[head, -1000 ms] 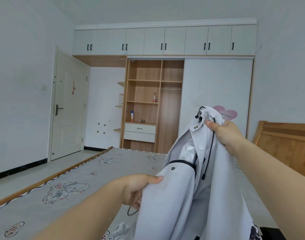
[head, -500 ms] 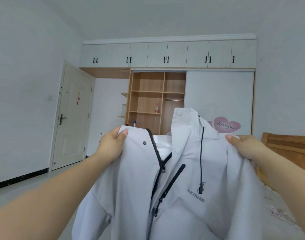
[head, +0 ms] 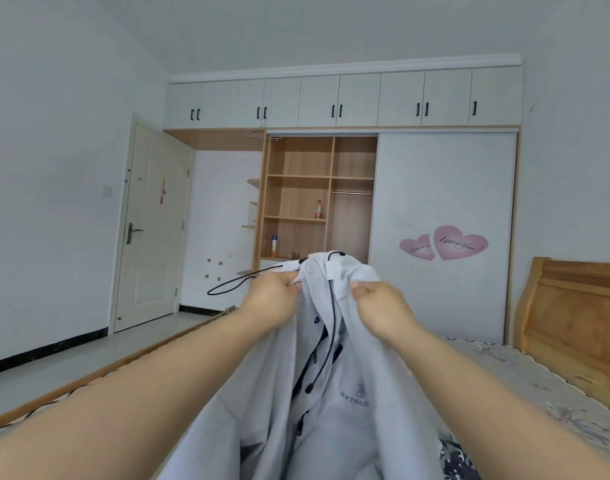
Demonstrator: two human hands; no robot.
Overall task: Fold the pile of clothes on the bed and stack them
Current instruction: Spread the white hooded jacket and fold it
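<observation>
While it hangs in the air like this, here's how the whole thing reads, biggest bit first:

bed (head: 525, 386): under and beyond the grip, patterned cover showing to the right of it; that's where the fold has to happen, and the garment's lower part drops toward it out of view.

jacket (head: 348, 410): light grey hooded thing with a dark zip down the front, hanging straight down from the two hands, front facing the camera, held up off the mattress at the top at least. Looks like thin shell fabric to me, so I'd guess light, totally floppy and a bit slick. It won't hold any shape by itself and will probably slide off a sloppy fold.

dark patterned garment (head: 459, 459): peeking out low and to the right of the grip, partly behind the jacket. Can't tell what it is.

left hand (head: 274, 301): fingers curled, pinching a bunch of the collar area just left of the zip.

right hand (head: 379, 306): same deal, fingers curled round a fold of fabric just right of the zip, close beside the left.

drawcord (head: 333, 306): one black cord hangs down between the hands, another loops out to the left of the left hand. Springy and loose, likely to snag.

where to hold, imo: both hands are crowded at the neck, so the body bunches. I'd take it wider, out at the shoulder seams, so it hangs flat, then lay it down and tuck the cords in.
</observation>
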